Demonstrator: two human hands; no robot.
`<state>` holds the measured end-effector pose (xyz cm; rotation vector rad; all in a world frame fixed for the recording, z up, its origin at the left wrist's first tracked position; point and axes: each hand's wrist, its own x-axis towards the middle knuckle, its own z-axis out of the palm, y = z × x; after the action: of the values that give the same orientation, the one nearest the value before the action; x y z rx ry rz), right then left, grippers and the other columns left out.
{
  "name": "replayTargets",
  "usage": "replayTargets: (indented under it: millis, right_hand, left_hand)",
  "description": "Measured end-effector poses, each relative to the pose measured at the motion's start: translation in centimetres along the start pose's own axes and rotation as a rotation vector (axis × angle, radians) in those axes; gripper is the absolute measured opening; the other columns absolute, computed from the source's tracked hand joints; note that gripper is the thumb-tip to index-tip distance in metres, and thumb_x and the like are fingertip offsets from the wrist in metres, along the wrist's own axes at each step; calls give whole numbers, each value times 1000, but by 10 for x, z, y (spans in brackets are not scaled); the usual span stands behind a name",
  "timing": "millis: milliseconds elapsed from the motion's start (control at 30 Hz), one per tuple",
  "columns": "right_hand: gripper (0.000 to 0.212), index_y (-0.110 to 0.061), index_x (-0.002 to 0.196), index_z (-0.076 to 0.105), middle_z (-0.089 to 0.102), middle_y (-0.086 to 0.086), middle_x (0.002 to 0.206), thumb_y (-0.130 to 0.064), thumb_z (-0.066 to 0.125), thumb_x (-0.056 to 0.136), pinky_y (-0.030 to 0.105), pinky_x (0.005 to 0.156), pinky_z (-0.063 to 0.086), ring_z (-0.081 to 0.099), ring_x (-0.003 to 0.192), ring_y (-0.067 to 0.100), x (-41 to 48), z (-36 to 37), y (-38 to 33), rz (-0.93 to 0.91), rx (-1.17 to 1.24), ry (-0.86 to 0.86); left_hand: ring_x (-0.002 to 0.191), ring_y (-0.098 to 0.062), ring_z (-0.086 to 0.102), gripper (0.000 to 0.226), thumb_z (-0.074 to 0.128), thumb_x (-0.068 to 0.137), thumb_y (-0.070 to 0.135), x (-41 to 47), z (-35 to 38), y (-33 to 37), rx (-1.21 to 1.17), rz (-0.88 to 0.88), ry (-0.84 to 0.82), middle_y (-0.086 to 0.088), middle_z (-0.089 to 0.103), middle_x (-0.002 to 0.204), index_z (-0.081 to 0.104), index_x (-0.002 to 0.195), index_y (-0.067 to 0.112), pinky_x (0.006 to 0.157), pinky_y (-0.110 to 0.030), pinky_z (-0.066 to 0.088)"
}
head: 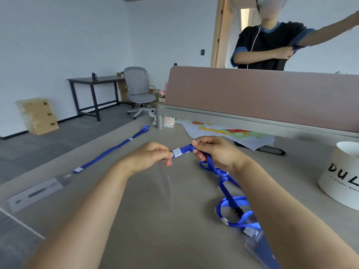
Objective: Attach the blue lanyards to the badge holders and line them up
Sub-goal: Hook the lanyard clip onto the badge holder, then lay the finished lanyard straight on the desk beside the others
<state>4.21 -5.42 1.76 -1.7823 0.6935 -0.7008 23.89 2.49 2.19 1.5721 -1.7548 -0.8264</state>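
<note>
One finished lanyard (110, 150) lies straight on the tabletop (136, 220), holder end nearest us, running diagonally away rightward. The second looks underway: our left hand (149, 158) pinches the clear badge holder (165, 183) at the clip (177, 153), which points left; our right hand (215, 154) has a closed grip on the strap (223, 179). Tangled lanyards (235, 210) wait.

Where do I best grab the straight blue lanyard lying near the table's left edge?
Probably at its white plastic clip, pinched from above: the blue fabric lanyard lies flat on the grey table, and the clip is its stiff, raised part.
</note>
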Motion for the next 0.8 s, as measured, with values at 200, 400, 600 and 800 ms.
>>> replayTargets:
  millis: [200,400,600,800]
  right_hand:
    - [34,-11,61,48,45,-4,46,-20,47,94,15,52,39,39,46,9,31,27,-23,12,128,-111]
    - [20,-15,85,65,59,0,60,-8,49,93,17,54,42,48,55,11,57,65,-32,-9,-34,-274]
    - [11,-17,79,61,64,-6,60,-10,59,88,16,50,40,43,44,8,62,94,-41,-73,-159,-292]
    - [15,-18,81,55,66,0,80,-6,55,90,31,72,44,63,60,14,60,105,-40,-23,-65,-348]
  left_hand:
    - [79,-15,55,48,52,79,62,-24,-31,-31,45,-62,218,-4,63,78,63,60,19,77,-25,39]
    - [62,-8,51,22,62,78,34,-51,-59,-49,-23,-70,218,7,56,55,61,66,15,69,-25,33]
    - [71,-3,67,22,39,80,14,-68,-75,-48,-129,-108,243,4,52,52,44,59,15,71,-19,37]
    - [57,-4,50,29,56,89,33,-70,-89,-33,116,-110,353,1,51,64,62,62,27,61,-23,34]
